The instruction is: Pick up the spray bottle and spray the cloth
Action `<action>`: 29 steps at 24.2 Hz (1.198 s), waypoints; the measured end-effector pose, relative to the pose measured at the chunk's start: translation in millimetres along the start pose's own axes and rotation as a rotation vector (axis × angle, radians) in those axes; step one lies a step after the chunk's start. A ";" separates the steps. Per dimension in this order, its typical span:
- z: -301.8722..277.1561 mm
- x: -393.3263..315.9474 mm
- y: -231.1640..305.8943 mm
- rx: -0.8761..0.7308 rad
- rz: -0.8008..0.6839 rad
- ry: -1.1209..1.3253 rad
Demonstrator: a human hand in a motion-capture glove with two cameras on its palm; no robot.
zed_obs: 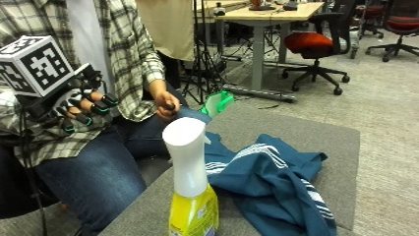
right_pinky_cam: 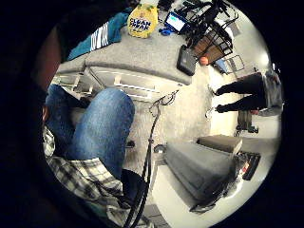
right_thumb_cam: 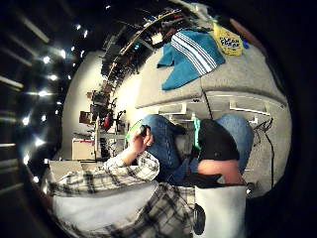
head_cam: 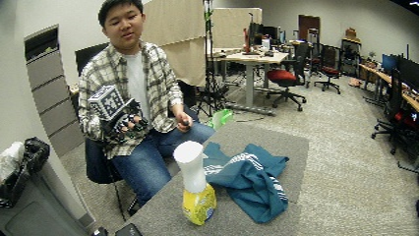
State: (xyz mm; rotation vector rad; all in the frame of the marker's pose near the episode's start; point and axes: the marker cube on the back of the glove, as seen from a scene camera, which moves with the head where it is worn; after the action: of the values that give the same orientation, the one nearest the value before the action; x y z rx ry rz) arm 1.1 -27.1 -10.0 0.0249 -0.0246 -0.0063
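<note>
1. The task is judged not yet begun: the bottle [zed_obs: 191, 194] stands upright and untouched on the grey surface [zed_obs: 288, 132], near the edge that faces the seated person.
2. The cloth [zed_obs: 272, 179] lies crumpled just beside the bottle, toward the middle of the surface; whether the two touch cannot be told.
3. The gloved right hand [zed_obs: 77, 109] is held up at chest height, well apart from the bottle, its fingers loosely curled with nothing held in them.
4. The bare hand [zed_obs: 164, 104] rests above the lap and is closed round a small dark object.
5. The next move is judged to call for a reach forward and down over the near edge, so that the white neck can be gripped below the spray head.
6. Open room is seen between hand and bottle; the knee [zed_obs: 104, 169] lies below that path.
7. Bare surface is left beyond the cloth, toward the far edge.
</note>
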 end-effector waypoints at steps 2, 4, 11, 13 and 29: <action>-2.4 5.6 -14.4 0.007 0.009 0.001; -6.6 13.7 -35.5 0.022 0.018 0.003; -14.1 63.4 -137.4 0.068 0.104 -0.099; -13.8 77.0 -159.4 0.078 0.127 -0.147; 14.3 105.8 -263.8 0.280 0.247 -0.568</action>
State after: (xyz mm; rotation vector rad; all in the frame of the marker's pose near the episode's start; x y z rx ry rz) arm 104.9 -291.8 0.3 0.3000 -0.5967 0.2380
